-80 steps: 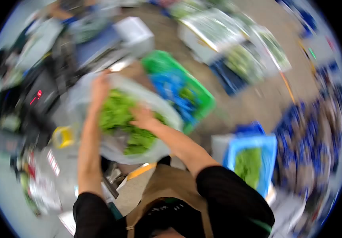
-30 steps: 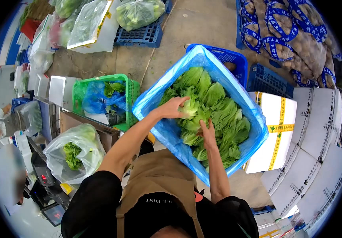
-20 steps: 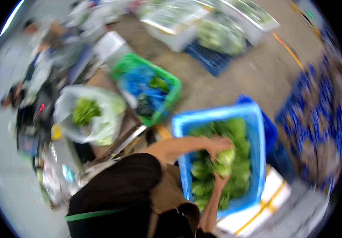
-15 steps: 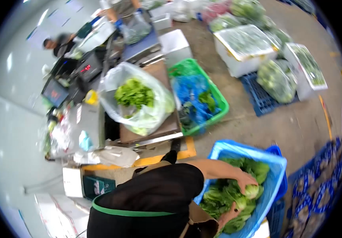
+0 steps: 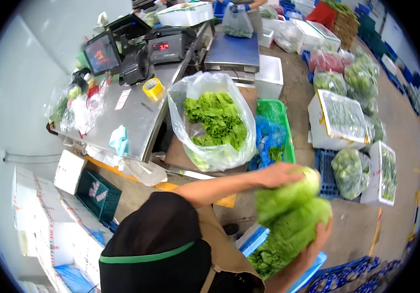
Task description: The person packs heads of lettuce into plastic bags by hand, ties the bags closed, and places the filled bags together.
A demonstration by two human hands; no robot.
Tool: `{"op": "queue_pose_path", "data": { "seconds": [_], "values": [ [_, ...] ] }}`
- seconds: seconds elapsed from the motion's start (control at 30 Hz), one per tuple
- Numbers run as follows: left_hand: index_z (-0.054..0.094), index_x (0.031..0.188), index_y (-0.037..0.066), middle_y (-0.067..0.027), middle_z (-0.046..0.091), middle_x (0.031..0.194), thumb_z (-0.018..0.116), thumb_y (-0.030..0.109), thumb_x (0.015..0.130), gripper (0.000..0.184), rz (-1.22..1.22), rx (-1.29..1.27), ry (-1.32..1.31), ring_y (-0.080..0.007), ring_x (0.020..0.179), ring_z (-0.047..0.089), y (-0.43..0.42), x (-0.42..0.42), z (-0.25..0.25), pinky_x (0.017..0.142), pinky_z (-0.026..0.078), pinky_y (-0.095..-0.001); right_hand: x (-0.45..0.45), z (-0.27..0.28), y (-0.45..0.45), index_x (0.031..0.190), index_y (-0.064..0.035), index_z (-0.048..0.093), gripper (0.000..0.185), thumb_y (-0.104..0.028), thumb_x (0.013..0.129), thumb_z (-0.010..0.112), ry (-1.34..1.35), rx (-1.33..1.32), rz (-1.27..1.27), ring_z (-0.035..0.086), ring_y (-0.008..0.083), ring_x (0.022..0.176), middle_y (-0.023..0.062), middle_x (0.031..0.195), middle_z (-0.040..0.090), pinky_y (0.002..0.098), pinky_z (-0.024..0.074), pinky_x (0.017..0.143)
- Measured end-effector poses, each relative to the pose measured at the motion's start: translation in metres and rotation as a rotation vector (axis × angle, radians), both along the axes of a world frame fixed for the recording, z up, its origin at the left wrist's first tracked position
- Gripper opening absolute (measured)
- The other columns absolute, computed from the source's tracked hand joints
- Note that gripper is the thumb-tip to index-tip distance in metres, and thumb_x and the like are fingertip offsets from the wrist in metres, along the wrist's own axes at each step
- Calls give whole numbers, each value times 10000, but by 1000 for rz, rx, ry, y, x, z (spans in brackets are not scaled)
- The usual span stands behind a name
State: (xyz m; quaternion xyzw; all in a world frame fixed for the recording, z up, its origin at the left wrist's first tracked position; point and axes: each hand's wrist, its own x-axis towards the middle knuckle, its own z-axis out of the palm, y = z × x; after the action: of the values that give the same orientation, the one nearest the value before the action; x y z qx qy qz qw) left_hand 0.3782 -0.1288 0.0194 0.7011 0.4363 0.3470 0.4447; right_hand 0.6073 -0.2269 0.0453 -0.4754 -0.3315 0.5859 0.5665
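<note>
Two leafy green lettuce heads are held together above a blue-lined crate. My left hand is closed over the upper head, near its pale base. Around the right side of the lower head curls my right hand; its fingers are partly hidden by leaves. More lettuce shows in the crate below, mostly covered by my arm and the held heads. To the upper left, a clear plastic bag stands open with loose green lettuce leaves inside.
A steel table carries a scale display, yellow tape and a screen. A green basket stands beside the bag. White foam boxes and bagged vegetables line the right. Another person's gloved hands hold a bag.
Both hands have come up out of the crate, lifting lettuce heads toward the plastic bag's side. The view has turned, so the table and bag appear nearer and more to the right.
</note>
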Motion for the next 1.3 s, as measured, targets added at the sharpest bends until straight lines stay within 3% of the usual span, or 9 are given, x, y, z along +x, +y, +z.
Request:
{"op": "queue_pose_path", "data": {
  "seconds": [0.17, 0.3, 0.5, 0.6, 0.77, 0.93, 1.1, 1.23, 1.3],
  "values": [
    [536, 1231, 27, -140, 616, 1101, 369, 500, 961, 570, 401, -606, -760, -206, 1005, 602, 5, -191, -16, 837, 512, -302, -191, 17, 132, 1302, 21, 434, 563, -175, 817, 643, -24, 14, 665, 543, 200, 1063, 127, 1163, 555, 301, 445, 897],
    [541, 1226, -6, -136, 612, 1138, 418, 554, 924, 648, 721, -623, -972, -224, 985, 616, 15, -314, -111, 859, 504, -348, -342, -51, 215, 1386, 87, 281, 869, -358, 769, 701, -280, -135, 937, 443, 285, 1230, 237, 1349, 422, 344, 382, 994],
    [445, 1300, -23, -217, 553, 1221, 536, 608, 826, 794, 1213, -722, -628, -300, 1107, 556, 38, -401, -220, 930, 437, -377, -463, -175, 291, 1369, 75, 310, 881, -416, 758, 712, -464, -353, 1053, 527, 292, 1122, 224, 1279, 484, 369, 424, 954],
    [173, 1445, 52, -262, 495, 1249, 591, 592, 782, 952, 1342, -643, 0, -384, 1139, 503, 48, -390, -232, 956, 392, -435, -484, -190, 275, 1409, -24, 286, 1008, -562, 676, 722, -883, -36, 936, 412, 378, 1227, 254, 1354, 380, 451, 348, 1011],
    [19, 1461, 129, -217, 451, 1152, 570, 511, 806, 937, 1458, -661, 394, -396, 1079, 458, 58, -344, -299, 910, 340, -505, -504, -205, 219, 1417, -117, 297, 1004, -602, 643, 714, -1445, 246, 798, 417, 397, 1183, 215, 1282, 411, 564, 351, 918],
    [25, 1455, 132, -249, 464, 1173, 560, 516, 813, 920, 1342, -685, 237, -420, 1086, 470, 52, -361, -288, 921, 339, -517, -508, -197, 223, 1426, -144, 278, 953, -514, 668, 724, -1325, 183, 803, 415, 396, 1171, 209, 1258, 426, 571, 282, 954],
    [8, 1446, 108, -293, 541, 1123, 584, 477, 802, 939, 1117, -647, 163, -418, 1053, 547, 31, -389, -299, 883, 417, -493, -508, -157, 234, 1425, -98, 278, 921, -411, 687, 732, -1312, 147, 854, 511, 383, 1080, 211, 1201, 496, 475, 392, 915],
    [426, 1308, 6, -312, 575, 1086, 632, 298, 802, 619, 904, -721, 577, -415, 1047, 565, 49, -427, -172, 888, 444, -434, -491, -146, 266, 1398, -44, 340, 876, -288, 679, 776, -621, 106, 908, 533, 346, 1094, 240, 1213, 525, 431, 432, 907],
    [583, 1173, 27, -269, 602, 1112, 617, 306, 840, 436, 974, -118, 321, -384, 1005, 603, 78, -437, -142, 854, 468, -405, -488, -125, 286, 1366, -10, 388, 778, -200, 709, 760, -391, -154, 959, 544, 275, 1096, 210, 1217, 544, 372, 454, 892]
  ]
}}
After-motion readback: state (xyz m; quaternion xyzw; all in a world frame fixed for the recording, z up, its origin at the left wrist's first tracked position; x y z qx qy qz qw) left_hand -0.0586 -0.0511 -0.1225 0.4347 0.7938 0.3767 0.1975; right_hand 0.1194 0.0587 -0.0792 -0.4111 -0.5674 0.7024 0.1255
